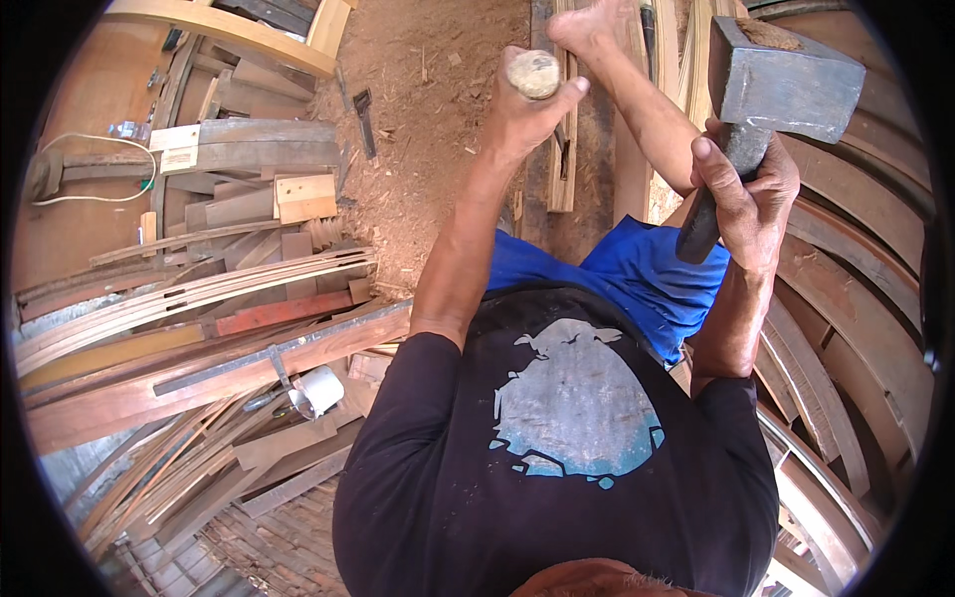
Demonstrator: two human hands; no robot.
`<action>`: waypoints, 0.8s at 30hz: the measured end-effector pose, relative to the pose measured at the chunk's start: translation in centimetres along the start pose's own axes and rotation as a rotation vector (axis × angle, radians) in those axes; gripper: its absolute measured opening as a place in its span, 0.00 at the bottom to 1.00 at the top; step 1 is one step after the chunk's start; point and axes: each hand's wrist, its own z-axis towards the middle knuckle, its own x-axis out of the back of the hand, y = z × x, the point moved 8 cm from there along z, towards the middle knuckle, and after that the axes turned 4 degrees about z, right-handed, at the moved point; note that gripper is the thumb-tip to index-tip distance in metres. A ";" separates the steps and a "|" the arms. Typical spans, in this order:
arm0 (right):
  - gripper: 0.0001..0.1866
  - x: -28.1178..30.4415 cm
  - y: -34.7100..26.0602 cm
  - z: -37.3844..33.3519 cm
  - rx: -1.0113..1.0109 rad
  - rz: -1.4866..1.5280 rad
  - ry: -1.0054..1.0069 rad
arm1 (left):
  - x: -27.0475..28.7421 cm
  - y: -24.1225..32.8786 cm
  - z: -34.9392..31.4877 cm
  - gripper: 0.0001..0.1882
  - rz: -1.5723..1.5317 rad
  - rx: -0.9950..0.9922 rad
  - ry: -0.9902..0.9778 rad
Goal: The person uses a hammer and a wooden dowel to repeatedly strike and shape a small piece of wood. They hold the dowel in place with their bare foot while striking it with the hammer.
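My left hand (524, 111) is wrapped round the upright handle of a chisel (534, 75), whose round, worn wooden butt faces up. Its lower part is mostly hidden by the hand. Below it lies a narrow pale wood strip (562, 191) with a slot cut in it; whether the chisel's edge touches the strip is hidden. Raised at the right, my right hand (751, 204) grips the short dark handle of a heavy hammer (791, 88) with a blocky grey metal head. The head is higher than the hand and well apart from the chisel.
My bare foot (587, 28) rests on the wood at the far side. A dark flat tool (365, 124) lies on the floor among shavings. Boards and offcuts (269, 144) are piled at left, with a white cup (316, 391) among them. Curved planks (846, 279) are stacked at right.
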 end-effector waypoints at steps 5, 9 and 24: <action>0.17 -0.2 0.0 0.0 0.008 0.010 0.010 | -1.2 -2.6 -0.7 0.13 -0.262 0.039 0.004; 0.16 -0.5 -0.5 0.2 0.058 0.005 0.017 | -1.8 -2.7 -0.7 0.11 -0.151 -0.090 -0.056; 0.16 -4.8 -3.2 2.7 0.171 -0.155 -0.154 | -0.5 -3.6 -2.2 0.08 -0.407 0.043 0.204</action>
